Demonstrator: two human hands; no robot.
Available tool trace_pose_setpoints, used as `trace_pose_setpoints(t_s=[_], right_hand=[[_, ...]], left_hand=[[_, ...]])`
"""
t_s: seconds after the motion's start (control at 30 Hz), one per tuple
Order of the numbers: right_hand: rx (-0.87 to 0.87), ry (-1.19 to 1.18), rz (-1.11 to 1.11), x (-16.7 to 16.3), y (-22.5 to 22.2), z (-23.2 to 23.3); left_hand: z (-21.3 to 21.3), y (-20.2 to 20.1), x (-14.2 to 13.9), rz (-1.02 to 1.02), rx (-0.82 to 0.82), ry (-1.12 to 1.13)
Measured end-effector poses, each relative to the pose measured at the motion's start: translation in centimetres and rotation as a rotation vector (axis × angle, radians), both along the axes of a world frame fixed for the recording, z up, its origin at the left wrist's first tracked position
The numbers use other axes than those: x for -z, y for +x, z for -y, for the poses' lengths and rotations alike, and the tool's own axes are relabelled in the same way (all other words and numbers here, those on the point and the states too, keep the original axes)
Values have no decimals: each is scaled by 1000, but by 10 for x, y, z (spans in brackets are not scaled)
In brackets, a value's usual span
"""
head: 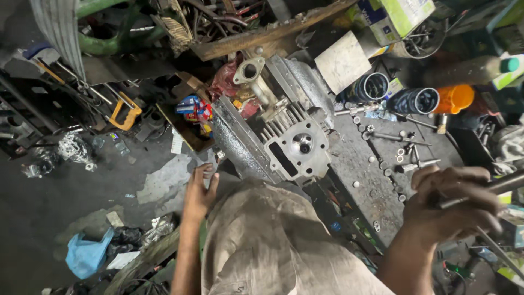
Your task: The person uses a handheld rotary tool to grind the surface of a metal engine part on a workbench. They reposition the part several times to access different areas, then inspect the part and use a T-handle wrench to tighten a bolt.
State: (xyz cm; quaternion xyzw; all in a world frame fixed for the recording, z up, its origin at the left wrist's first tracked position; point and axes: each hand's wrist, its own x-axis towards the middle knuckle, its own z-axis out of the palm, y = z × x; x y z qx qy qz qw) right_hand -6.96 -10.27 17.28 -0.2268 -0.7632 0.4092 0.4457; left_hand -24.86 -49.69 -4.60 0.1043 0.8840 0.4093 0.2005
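Note:
A finned grey engine cylinder head [295,143] sits clamped between the jaws of a bench vise [240,139], its port face turned up. My left hand [198,188] rests open just left of the vise, fingers spread near its lower jaw. My right hand [453,206] is closed around a thin metal rod tool [505,184] over the right side of the greasy workbench [363,180]. My shirt front hides the bench edge below the vise.
Loose bolts, washers and small sockets [401,155] lie scattered on the bench. Two dark cylindrical sleeves [415,101] and an orange container [456,98] stand at the back right. A yellow-handled tool [124,112] and a blue bag [84,254] lie on the floor at left.

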Motion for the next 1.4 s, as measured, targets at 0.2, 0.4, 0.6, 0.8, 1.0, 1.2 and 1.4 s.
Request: trace_pose_setpoints(t_s=[0.2, 0.4, 0.6, 0.8, 1.0, 1.2, 1.4], right_hand=[[47, -252, -40, 29, 10, 6], [-59, -776, -143, 48, 35, 19], [-129, 220, 393, 74, 49, 18], [136, -468, 420, 58, 43, 27], [196, -718, 258, 56, 38, 29], [112, -749, 225, 70, 63, 23], [129, -749, 269, 78, 98, 13]], left_hand=[[21, -37, -32, 9, 84, -117], [23, -38, -30, -3, 164, -172], [-3, -17, -15, -167, 233, -171], [-12, -17, -37, -430, 95, -28], [-26, -31, -86, -469, -27, 289], [-46, -51, -131, -902, 327, 12], [-83, -68, -148, -1035, 600, 43]])
